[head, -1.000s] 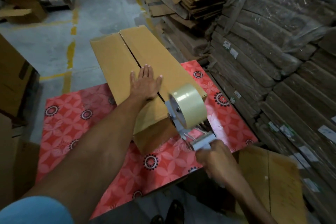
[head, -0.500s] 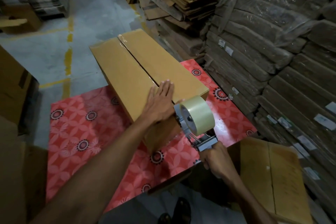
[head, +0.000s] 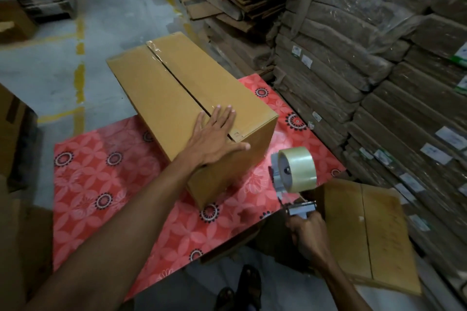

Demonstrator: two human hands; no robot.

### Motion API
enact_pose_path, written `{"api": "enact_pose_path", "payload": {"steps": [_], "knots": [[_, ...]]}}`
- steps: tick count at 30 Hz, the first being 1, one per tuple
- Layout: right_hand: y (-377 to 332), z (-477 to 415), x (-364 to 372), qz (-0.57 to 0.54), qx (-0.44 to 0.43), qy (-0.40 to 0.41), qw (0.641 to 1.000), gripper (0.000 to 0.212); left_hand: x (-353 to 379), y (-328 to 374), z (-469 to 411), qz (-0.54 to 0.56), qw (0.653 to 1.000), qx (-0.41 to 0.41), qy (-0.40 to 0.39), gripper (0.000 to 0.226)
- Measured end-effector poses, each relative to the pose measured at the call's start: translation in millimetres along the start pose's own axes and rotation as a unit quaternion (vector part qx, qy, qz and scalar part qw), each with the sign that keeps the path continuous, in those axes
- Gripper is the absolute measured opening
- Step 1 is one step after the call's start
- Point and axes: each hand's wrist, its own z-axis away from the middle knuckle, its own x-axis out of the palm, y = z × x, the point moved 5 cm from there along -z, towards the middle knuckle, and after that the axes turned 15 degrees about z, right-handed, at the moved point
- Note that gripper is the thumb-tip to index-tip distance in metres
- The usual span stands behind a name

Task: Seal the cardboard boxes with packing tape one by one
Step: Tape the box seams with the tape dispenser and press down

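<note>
Two bare hands worked at a long cardboard box (head: 161, 88) lying mid-frame on a red flowered sheet (head: 101, 184). The left hand (head: 214, 139) lay flat on the box's near end, fingers straight across the centre seam, where clear tape (head: 156, 54) glinted at the far end. The right hand (head: 307, 237), lower right, was curled round the handle of a tape dispenser (head: 293, 177). Half a second before, the dispenser was against the box's near end beside the left hand; now it was apart from the box, lower and further right.

box (head: 177, 98) lies on the mat (head: 106, 174); tape dispenser (head: 294, 177) to its right.
</note>
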Motion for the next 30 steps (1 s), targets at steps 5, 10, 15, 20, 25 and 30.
{"api": "enact_pose_path", "payload": {"steps": [5, 10, 15, 20, 25, 30], "knots": [[-34.8, -50.4, -9.6, 0.041, -0.060, 0.065, 0.995, 0.014, 3.7, 8.9, -3.8, -0.006, 0.999, -0.026, 0.032, 0.096], [-29.2, -138.8, -7.1, 0.086, -0.004, 0.066, 0.994, 0.019, 14.4, 12.5, 0.3, -0.021, 0.996, -0.044, 0.077, 0.097], [-1.2, -199.3, -12.7, 0.202, 0.005, 0.073, 0.977, 0.023, 21.0, 10.2, 3.7, -0.022, 0.993, -0.064, 0.097, 0.101], [8.7, -221.6, -10.3, 0.394, -0.055, 0.059, 0.916, 0.016, 20.0, 8.8, 12.8, -0.006, 0.981, -0.148, 0.127, 0.117], [-97.8, -158.9, -52.4, 0.469, -0.107, 0.177, 0.858, 0.012, 14.8, 8.3, 15.7, 0.004, 0.983, -0.155, 0.101, 0.113], [-242.9, -71.6, -17.2, 0.370, -0.397, 0.205, 0.815, 0.012, -16.4, -27.3, 20.3, 0.036, 0.984, -0.127, 0.121, 0.078]]}}
